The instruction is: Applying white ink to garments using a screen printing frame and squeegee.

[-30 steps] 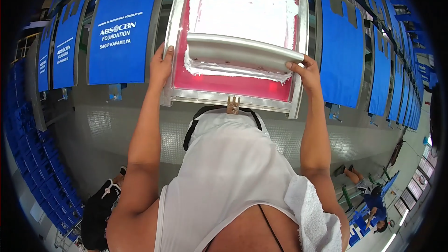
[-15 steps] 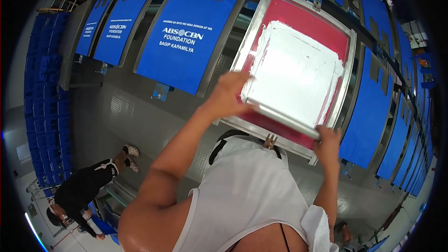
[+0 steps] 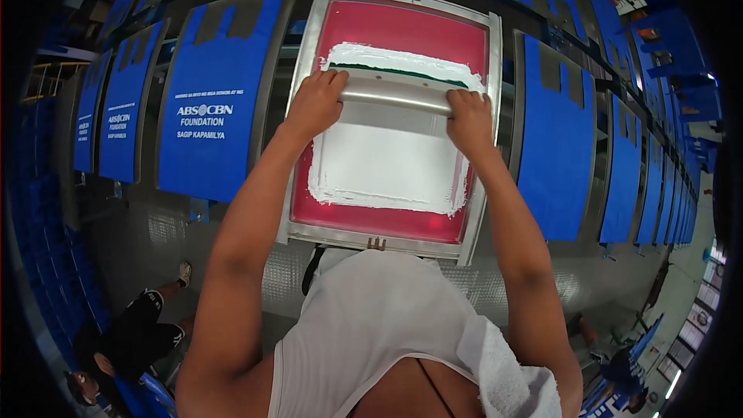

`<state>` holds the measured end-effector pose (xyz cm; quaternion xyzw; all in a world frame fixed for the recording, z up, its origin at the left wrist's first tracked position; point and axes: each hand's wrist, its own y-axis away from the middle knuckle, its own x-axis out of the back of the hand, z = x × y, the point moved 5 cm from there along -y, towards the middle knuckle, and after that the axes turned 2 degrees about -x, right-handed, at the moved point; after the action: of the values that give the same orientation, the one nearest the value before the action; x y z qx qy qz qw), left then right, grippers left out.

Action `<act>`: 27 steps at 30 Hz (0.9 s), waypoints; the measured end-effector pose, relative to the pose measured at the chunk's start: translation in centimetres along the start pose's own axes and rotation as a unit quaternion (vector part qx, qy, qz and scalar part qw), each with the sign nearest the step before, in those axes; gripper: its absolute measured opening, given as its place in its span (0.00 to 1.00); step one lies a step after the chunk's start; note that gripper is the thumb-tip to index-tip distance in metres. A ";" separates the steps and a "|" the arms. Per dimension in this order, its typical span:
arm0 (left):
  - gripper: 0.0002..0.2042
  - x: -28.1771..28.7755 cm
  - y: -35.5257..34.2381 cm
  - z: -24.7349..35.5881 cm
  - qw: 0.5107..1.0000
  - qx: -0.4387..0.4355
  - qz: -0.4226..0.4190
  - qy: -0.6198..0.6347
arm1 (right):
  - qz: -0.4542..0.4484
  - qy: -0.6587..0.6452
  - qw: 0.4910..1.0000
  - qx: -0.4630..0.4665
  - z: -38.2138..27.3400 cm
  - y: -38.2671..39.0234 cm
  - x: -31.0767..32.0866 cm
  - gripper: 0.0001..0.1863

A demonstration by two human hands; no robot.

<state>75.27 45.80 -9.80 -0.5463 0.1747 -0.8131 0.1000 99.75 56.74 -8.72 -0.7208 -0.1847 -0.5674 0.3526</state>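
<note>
While the metal frame [image 3: 340, 239] encloses the red screen [image 3: 348, 217] and the white ink [image 3: 387, 170], the squeegee [image 3: 395, 97] crosses farther on, its two ends clasped in the grip of left hand [image 3: 316, 102] and right hand [image 3: 470, 118]; both should press equally, keeping the far ink ridge [image 3: 387, 56] straight.

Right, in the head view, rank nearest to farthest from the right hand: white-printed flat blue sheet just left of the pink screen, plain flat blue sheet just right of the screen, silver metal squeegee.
1. Silver metal squeegee: held by the right hand.
2. Plain flat blue sheet: just right of the pink screen.
3. White-printed flat blue sheet: left of the screen.
</note>
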 end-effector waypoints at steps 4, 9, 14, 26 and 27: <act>0.17 -2.7 2.9 0.9 0.997 0.007 -0.065 -0.039 | -0.083 0.028 0.996 -0.022 -0.8 4.5 -2.8 0.17; 0.19 3.4 11.0 7.3 0.982 0.059 -0.174 0.032 | -0.209 -0.069 0.975 -0.021 -4.6 12.2 5.1 0.20; 0.18 2.9 14.9 10.1 0.984 0.080 -0.148 0.066 | -0.253 -0.090 0.961 -0.070 -6.3 16.2 5.6 0.21; 0.18 -1.4 7.7 3.2 0.992 0.090 -0.085 0.029 | -0.130 -0.027 0.990 -0.055 -1.6 8.2 0.4 0.21; 0.16 -1.5 3.6 1.5 0.982 0.131 -0.130 0.035 | -0.138 -0.024 0.989 -0.038 0.0 4.9 -0.6 0.20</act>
<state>77.16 42.71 -11.98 -0.5175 -0.0029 -0.8538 0.0576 102.91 53.47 -10.76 -0.7151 -0.2689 -0.5994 0.2389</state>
